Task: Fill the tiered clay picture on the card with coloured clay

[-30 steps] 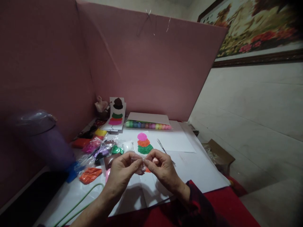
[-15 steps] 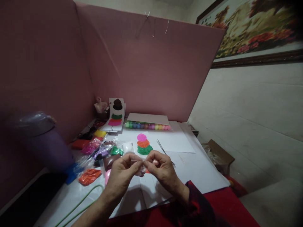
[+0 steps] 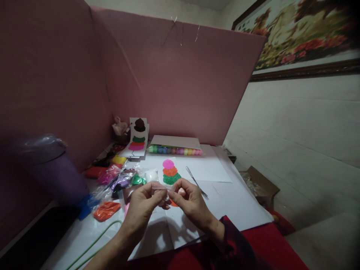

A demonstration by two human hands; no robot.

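Purple container (image 3: pixel 53 168) at left; tweezers (image 3: pixel 196 182) (on paper (image 3: pixel 216 172)).

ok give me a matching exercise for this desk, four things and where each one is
Things:
1. small clear bag
2. metal tool
3. orange packet
4. row of coloured tubs

Places:
A. at the back, under a white card
B. on the white paper, right of the hands
C. pinched between left hand and right hand
D. lying left of the left hand

Pairs: 1-C, 2-B, 3-D, 4-A
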